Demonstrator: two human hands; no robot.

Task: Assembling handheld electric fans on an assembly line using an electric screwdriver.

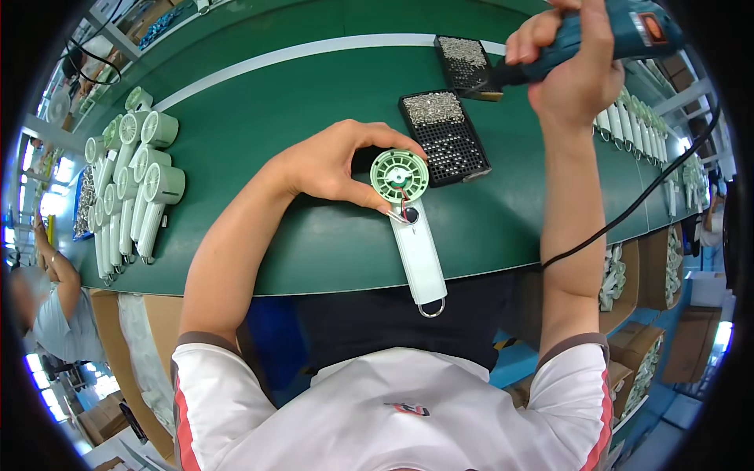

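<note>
My left hand (343,166) grips the round head of a pale green handheld fan (418,255) with thumb and fingers. The fan lies on the green bench, its handle pointing toward me over the near edge, a metal loop at its end. Inside the open head sit a white centre part and thin wires. Raised at the upper right, my right hand (577,74) is wrapped round a teal electric screwdriver (632,31), its tip by the screw trays. A black tray (459,153) of small silver screws lies beside the fan head, and a second screw tray (473,86) is behind it.
Several fans (129,184) are grouped on the left of the bench, more (636,122) at the far right. The screwdriver's black cord (660,184) hangs past my right forearm. Cardboard boxes (640,353) stand below the bench. Another person (59,306) is at the far left.
</note>
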